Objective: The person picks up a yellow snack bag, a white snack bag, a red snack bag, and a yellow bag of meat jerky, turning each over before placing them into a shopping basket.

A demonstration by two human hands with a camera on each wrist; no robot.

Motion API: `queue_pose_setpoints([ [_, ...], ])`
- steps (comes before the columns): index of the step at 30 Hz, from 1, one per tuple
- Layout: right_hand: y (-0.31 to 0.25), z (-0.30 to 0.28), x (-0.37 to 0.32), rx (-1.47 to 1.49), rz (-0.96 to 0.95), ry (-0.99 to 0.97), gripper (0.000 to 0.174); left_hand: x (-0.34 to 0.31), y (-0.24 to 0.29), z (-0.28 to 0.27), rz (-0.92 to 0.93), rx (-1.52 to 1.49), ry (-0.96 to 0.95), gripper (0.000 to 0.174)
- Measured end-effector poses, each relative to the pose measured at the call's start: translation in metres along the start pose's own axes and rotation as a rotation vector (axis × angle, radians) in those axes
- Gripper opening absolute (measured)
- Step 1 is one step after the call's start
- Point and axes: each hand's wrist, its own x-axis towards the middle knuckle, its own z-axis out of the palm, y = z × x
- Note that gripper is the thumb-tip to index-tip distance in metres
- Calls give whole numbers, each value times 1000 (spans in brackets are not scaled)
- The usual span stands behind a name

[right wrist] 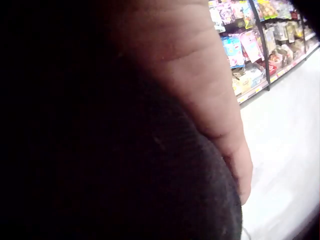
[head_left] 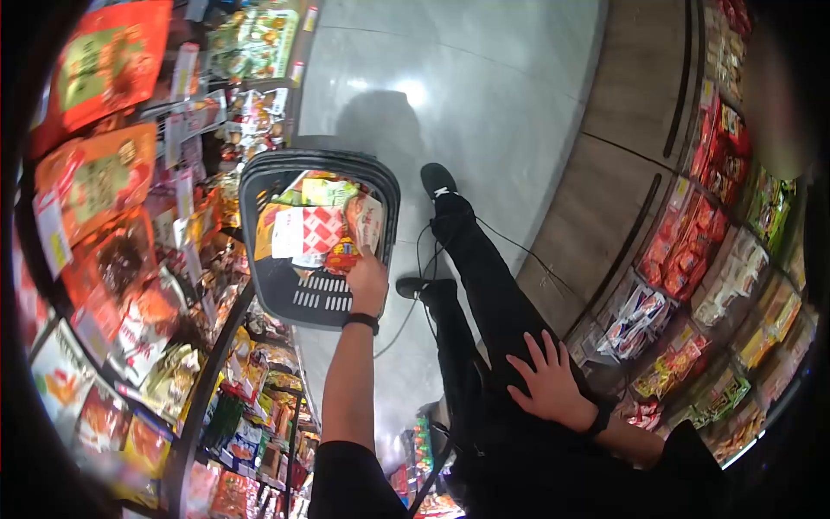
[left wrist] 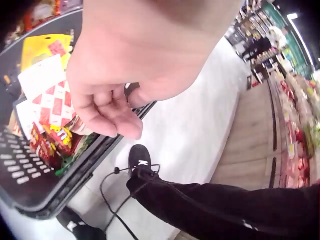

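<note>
My left hand [head_left: 368, 284] is over the right side of a black plastic basket [head_left: 268, 290], its fingertips overlapping a red packet [head_left: 342, 257] in the head view. Closer up, in the left wrist view, its fingers [left wrist: 107, 112] are loosely bent with nothing showing between them, and they overlap the basket's rim. Inside the basket lie a red-and-white checked pack [head_left: 322, 229], a yellow pack [left wrist: 42, 47] and dark red packets with yellow letters [left wrist: 60, 137]. My right hand [head_left: 553, 389] rests on the black trouser leg, fingers spread.
Shelves of snack bags [head_left: 104, 182] line the left side, close beside the basket. Across the grey floor [head_left: 484, 78] stands another rack of packets [head_left: 692, 233] above brown panels [head_left: 635, 95]. A thin black cable [left wrist: 112, 212] hangs near the shoes [head_left: 438, 179].
</note>
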Motion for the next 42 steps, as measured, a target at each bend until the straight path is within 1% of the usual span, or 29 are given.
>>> queue_pose_setpoints([
  [1,-1,-1,4,-7,11,-12,56,10,-3,1,19,104,-106,42],
  [2,0,-3,8,-19,12,-28,55,15,-4,1,92,117,-177,41],
  [5,4,-9,18,-32,17,-82,54,26,-4,10,164,156,-230,40],
  [6,5,-9,18,-29,24,-103,54,26,-5,8,127,75,-217,40],
  [9,7,-7,22,-41,23,-122,53,31,-37,29,121,-257,-110,39],
  [10,8,-7,23,-48,19,-127,53,30,-43,29,143,-301,-66,38],
  [13,11,-4,24,-78,31,-150,54,29,-53,33,34,-371,-149,38],
  [15,14,-4,26,-77,33,-164,54,35,-66,49,78,-278,-46,36],
  [17,17,-5,27,-83,43,-182,54,41,-63,53,153,-139,84,32],
  [18,17,-5,29,-89,45,-186,54,42,-58,56,120,-114,121,27],
  [21,17,-7,30,-105,42,-191,54,47,-49,63,70,-34,130,25],
  [22,15,-8,31,-109,36,-188,54,45,-45,60,38,-67,163,28],
  [25,14,-3,26,-112,10,-137,55,30,-48,50,8,-81,174,26],
  [26,14,-2,23,-125,3,-122,56,18,-47,41,-34,-118,188,25],
  [27,14,2,19,-133,-5,-106,57,3,-48,33,-27,-113,208,25],
  [28,14,6,14,-142,-19,-84,57,-17,-43,18,-70,-64,214,25],
  [29,14,10,9,-152,-39,-57,57,-41,-40,3,-68,-69,266,25],
  [30,14,15,5,-157,-47,-43,56,-63,-48,10,-85,-36,285,25],
  [31,13,22,2,-164,-64,-21,56,-90,-50,5,-63,-39,359,22],
  [32,12,29,1,-172,-88,7,56,-120,-49,-11,-46,-109,367,30],
  [33,11,38,2,-172,-113,33,56,-147,-56,-9,-1,-126,396,29],
  [34,11,48,2,-175,-140,61,56,-182,-50,-25,-46,-299,438,29],
  [35,11,57,4,-186,-173,88,56,-213,-51,-24,-102,-332,425,24],
  [36,10,65,8,-180,-180,73,57,-242,-57,-15,-179,-197,285,30],
  [37,8,74,14,-179,-188,62,57,-275,-55,-18,-187,-237,329,34],
  [38,6,81,21,-178,-190,16,57,-307,-53,-20,-217,-221,332,33],
  [39,1,83,28,-180,-188,-29,58,-341,-52,-22,-209,-290,444,31],
  [41,-28,69,35,-224,-78,-185,56,-403,-42,-36,-308,-413,619,27],
  [42,-36,70,38,-236,-95,-164,55,-431,-45,-35,-307,-419,691,25],
])
